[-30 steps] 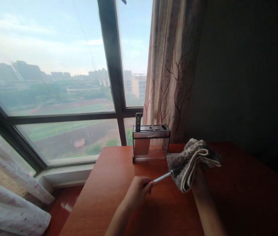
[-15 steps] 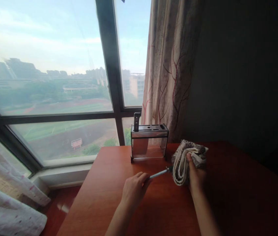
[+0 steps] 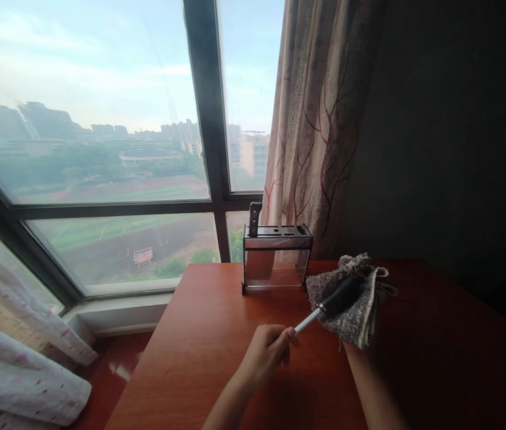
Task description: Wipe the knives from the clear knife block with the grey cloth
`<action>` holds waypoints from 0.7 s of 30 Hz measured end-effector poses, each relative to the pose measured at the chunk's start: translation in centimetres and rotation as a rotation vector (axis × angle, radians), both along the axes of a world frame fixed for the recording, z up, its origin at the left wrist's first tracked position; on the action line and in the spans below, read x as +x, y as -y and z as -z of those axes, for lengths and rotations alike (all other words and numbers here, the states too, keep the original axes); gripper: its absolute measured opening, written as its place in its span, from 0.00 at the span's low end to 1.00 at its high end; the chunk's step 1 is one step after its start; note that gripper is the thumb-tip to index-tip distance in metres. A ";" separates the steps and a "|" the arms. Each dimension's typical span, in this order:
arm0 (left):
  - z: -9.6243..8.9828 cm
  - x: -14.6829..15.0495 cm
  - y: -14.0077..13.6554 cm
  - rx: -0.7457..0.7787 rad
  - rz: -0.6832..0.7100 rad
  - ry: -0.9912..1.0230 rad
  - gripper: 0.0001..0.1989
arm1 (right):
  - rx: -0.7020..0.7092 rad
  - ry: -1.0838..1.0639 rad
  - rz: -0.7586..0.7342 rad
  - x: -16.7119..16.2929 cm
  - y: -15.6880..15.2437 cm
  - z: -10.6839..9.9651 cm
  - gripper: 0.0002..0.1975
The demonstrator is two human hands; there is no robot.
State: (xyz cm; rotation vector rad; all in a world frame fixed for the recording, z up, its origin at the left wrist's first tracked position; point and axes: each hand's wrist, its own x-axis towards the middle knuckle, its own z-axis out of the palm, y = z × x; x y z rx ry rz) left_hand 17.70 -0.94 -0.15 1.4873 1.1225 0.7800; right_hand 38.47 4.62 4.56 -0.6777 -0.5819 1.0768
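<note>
A sharpening steel [image 3: 308,321] slants up to the right over the table, its pale metal rod pinched near the lower end by my left hand [image 3: 271,349]. Its black handle [image 3: 341,297], with a silver collar, lies against a grey-brown towel [image 3: 331,283] with pale edging. From below, my right hand [image 3: 351,347] supports the bunched towel; the cloth hides most of its fingers. Behind the rod, a clear-sided knife block [image 3: 277,243] stands upright on the table, and a black-handled knife [image 3: 255,219] sits in its left slot.
The reddish-brown wooden table [image 3: 208,322] runs up to the window side. A patterned curtain [image 3: 320,119] hangs behind the knife block. A dark window frame [image 3: 208,119] stands at the back, and a second curtain [image 3: 20,370] is at lower left.
The towel has opened out and turned, so the black handle now shows against it. My right hand has gone beneath the cloth. My left hand has shifted right with the sharpening steel.
</note>
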 end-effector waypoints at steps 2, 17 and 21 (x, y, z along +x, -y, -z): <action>0.1 0.2 0.0 -0.060 0.013 0.084 0.33 | 0.000 -0.126 -0.154 -0.1 0.6 0.2 0.21; -0.5 -0.4 0.3 0.460 -0.091 -0.472 0.22 | -0.218 0.025 0.093 -1.7 0.4 3.9 0.25; -0.7 -0.4 0.6 0.555 -0.151 -0.651 0.19 | -0.373 0.222 0.352 -2.0 0.1 4.2 0.28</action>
